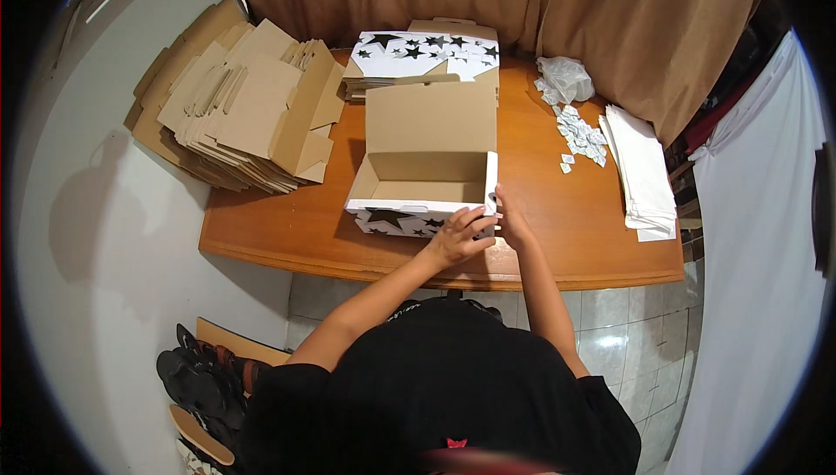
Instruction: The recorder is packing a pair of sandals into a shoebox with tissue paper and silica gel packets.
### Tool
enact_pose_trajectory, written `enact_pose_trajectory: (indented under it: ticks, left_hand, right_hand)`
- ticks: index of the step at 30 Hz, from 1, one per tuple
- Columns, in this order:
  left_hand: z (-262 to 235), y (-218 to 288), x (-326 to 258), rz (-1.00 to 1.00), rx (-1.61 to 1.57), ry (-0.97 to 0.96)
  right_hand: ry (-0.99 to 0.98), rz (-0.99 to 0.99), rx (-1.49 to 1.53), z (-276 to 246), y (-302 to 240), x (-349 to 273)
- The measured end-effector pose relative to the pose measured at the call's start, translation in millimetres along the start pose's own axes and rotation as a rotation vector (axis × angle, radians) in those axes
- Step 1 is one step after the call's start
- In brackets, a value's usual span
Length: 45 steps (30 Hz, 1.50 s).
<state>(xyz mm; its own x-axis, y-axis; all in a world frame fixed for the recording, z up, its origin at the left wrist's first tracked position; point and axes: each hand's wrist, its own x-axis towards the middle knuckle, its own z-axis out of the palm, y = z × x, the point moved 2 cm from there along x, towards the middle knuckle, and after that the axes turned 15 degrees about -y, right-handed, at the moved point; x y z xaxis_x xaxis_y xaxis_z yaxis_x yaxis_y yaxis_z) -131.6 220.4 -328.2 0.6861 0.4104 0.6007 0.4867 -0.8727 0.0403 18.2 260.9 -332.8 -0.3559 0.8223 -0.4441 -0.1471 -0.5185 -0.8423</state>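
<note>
A cardboard box [426,189], brown inside and white with black stars outside, stands on the table in front of me. Its lid [431,118] is raised and leans back. The inside that shows is bare brown card. My left hand [460,238] has its bent fingers pressed on the front wall by the right corner. My right hand [514,221] grips the right side wall at the same corner; part of its fingers is hidden behind the box. Both hands hold that corner close together.
Flat brown cardboard blanks [239,105] are piled at the left. Behind the box lie flat star-printed blanks [418,57]. To the right are small white packets [581,135], a clear plastic bag [566,80] and a stack of white sheets [638,170]. The wooden table's [557,253] front edge is curved.
</note>
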Motion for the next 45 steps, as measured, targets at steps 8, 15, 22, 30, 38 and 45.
enact_pose_trajectory:
  ticks: [8,15,22,30,38,45]
  left_hand:
    - [-45.5,-18.2,-40.4,-0.665,0.002,0.031]
    - [-69.0,-34.9,-89.8,-1.093,-0.054,-0.21]
    - [-79.0,-35.6,-88.0,-1.055,-0.18,-0.202]
    - [-75.7,-34.0,-97.5,-0.982,-0.216,-0.03]
    - [-73.1,-49.4,-101.5,-0.898,-0.269,0.074]
    - [-38.7,-75.1,-110.3,-1.115,-0.611,0.258]
  right_hand:
    - [0.013,-0.25,0.374,-62.0,51.0,38.5]
    - [0.22,-0.307,0.102,-66.5,41.2,29.4]
    - [0.367,-0.494,-0.628,-36.6,20.4,0.7]
    - [0.41,-0.583,-0.99,-10.7,17.9,-21.1]
    - [0.492,-0.633,-0.859,-7.1,29.1,-32.7]
    - [0.615,-0.597,-0.853,-12.2,37.2,-22.4]
